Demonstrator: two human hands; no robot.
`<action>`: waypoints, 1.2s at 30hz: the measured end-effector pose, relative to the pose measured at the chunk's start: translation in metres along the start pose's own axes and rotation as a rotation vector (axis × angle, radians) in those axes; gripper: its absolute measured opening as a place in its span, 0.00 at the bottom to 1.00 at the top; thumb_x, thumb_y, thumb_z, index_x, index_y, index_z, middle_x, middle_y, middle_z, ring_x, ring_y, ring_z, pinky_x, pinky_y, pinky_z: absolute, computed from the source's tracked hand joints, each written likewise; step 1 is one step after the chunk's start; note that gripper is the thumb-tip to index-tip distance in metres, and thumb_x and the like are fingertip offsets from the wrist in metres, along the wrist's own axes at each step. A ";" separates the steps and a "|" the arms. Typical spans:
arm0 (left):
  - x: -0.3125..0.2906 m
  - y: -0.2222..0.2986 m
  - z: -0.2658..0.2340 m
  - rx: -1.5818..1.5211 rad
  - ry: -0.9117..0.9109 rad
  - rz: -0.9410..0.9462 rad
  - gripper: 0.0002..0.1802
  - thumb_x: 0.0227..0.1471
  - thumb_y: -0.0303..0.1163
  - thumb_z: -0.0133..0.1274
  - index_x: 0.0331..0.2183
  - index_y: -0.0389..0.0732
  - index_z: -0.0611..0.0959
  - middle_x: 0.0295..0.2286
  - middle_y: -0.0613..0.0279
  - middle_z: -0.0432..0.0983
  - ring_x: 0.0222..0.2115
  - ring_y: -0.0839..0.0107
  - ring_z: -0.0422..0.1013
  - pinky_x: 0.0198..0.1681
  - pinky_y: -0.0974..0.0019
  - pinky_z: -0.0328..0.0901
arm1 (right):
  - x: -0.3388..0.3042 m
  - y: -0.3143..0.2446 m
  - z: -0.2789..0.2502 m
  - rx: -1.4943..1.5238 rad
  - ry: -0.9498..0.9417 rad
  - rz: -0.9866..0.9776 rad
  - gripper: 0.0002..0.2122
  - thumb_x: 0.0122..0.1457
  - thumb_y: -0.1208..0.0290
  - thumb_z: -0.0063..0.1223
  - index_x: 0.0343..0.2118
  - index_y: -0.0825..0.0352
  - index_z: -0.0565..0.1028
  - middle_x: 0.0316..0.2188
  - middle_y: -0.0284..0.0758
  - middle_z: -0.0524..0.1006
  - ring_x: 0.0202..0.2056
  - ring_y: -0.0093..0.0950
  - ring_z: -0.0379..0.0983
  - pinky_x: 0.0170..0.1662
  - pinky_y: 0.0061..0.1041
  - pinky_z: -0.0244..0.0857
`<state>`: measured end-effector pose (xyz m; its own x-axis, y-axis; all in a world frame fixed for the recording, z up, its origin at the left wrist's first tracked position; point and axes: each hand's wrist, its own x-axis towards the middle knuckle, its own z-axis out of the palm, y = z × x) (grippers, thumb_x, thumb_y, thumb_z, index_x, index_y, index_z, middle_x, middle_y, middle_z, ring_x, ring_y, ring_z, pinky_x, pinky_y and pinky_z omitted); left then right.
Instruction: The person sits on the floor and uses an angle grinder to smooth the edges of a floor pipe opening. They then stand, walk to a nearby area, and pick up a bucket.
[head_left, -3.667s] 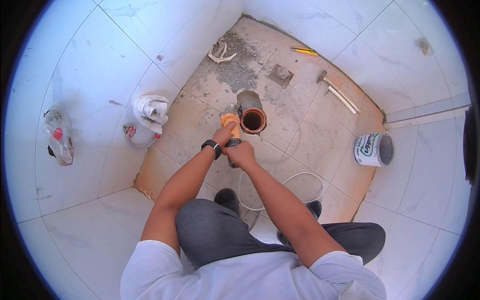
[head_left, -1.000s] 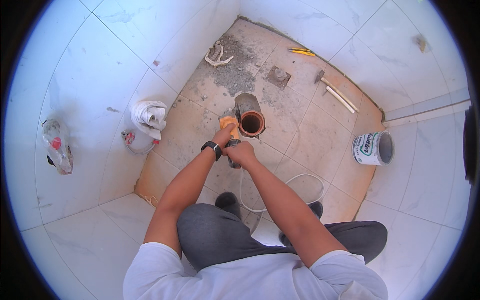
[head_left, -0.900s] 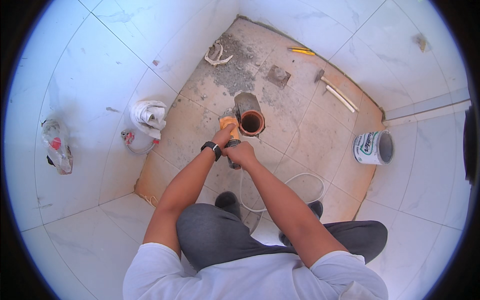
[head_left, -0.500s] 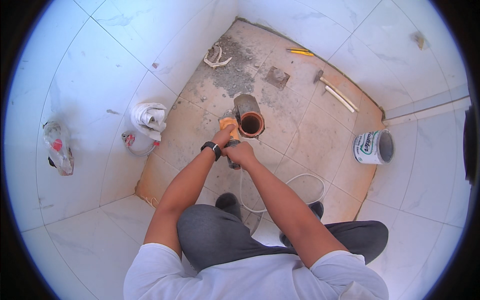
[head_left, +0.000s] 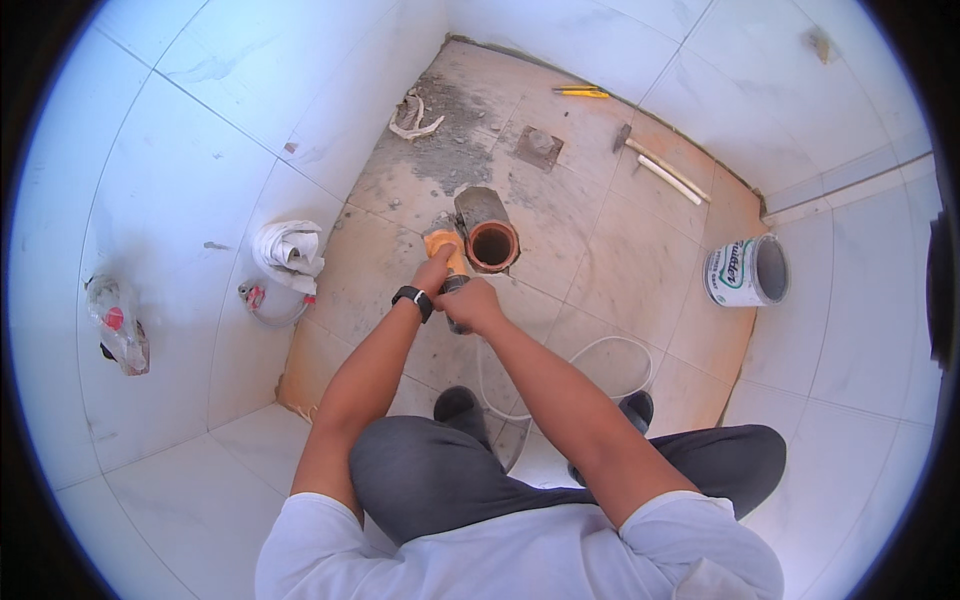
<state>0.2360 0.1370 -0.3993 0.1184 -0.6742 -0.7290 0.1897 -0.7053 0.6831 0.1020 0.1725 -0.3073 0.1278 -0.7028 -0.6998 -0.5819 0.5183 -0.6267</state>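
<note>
Both of my hands are closed around an angle grinder [head_left: 457, 282] with an orange front part and a dark body. My left hand [head_left: 434, 270], with a black watch at the wrist, grips it near the orange part. Behind it, my right hand [head_left: 476, 304] wraps the rear of the body. The grinder's front lies at the left side of a round pipe opening [head_left: 494, 245] with an orange-brown rim, set in a cut in the tiled floor [head_left: 560, 240]. My hands hide the grinder's disc and underside. A white cable [head_left: 612, 340] loops over the floor to the right.
Grey rubble [head_left: 450, 165] and a torn pale scrap [head_left: 412, 120] lie far left. A floor drain [head_left: 540, 146], yellow-handled tool [head_left: 580, 91], hammer [head_left: 650, 152] and white stick [head_left: 670, 184] lie beyond. White bucket [head_left: 735, 273] at right; rolled white cloth [head_left: 287, 252] and plastic bag [head_left: 118, 325] at left.
The whole view has shifted slightly, with the pipe and floor things now a little further left. My hands keep the same grip on the grinder beside the pipe.
</note>
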 end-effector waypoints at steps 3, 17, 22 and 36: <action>-0.008 0.007 0.003 0.007 0.036 0.004 0.30 0.57 0.56 0.56 0.44 0.37 0.80 0.30 0.62 0.79 0.25 0.69 0.75 0.31 0.64 0.70 | -0.002 0.002 -0.001 -0.032 0.036 -0.041 0.25 0.39 0.53 0.70 0.30 0.75 0.81 0.30 0.48 0.84 0.33 0.40 0.84 0.35 0.35 0.77; -0.017 0.006 0.079 -0.131 -0.104 -0.022 0.31 0.55 0.55 0.60 0.44 0.36 0.79 0.31 0.60 0.79 0.26 0.68 0.77 0.31 0.63 0.71 | -0.007 0.039 -0.060 0.008 0.104 -0.073 0.21 0.39 0.58 0.69 0.29 0.73 0.81 0.25 0.44 0.82 0.26 0.35 0.83 0.29 0.32 0.77; -0.013 0.002 0.093 -0.094 -0.070 -0.059 0.31 0.55 0.55 0.60 0.46 0.36 0.78 0.31 0.60 0.79 0.26 0.68 0.77 0.30 0.63 0.72 | -0.005 0.046 -0.076 0.001 0.046 0.038 0.24 0.38 0.57 0.70 0.32 0.74 0.81 0.30 0.48 0.83 0.31 0.38 0.84 0.33 0.33 0.77; -0.002 -0.004 0.100 -0.141 -0.081 -0.053 0.28 0.55 0.52 0.60 0.47 0.39 0.77 0.30 0.61 0.78 0.25 0.67 0.76 0.28 0.63 0.71 | -0.002 0.048 -0.086 0.019 0.028 0.022 0.24 0.37 0.57 0.72 0.31 0.75 0.81 0.27 0.46 0.83 0.27 0.37 0.83 0.29 0.33 0.77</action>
<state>0.1379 0.1197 -0.3960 0.0265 -0.6567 -0.7537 0.3288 -0.7062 0.6270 0.0045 0.1569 -0.3060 0.0923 -0.7046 -0.7035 -0.5686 0.5427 -0.6182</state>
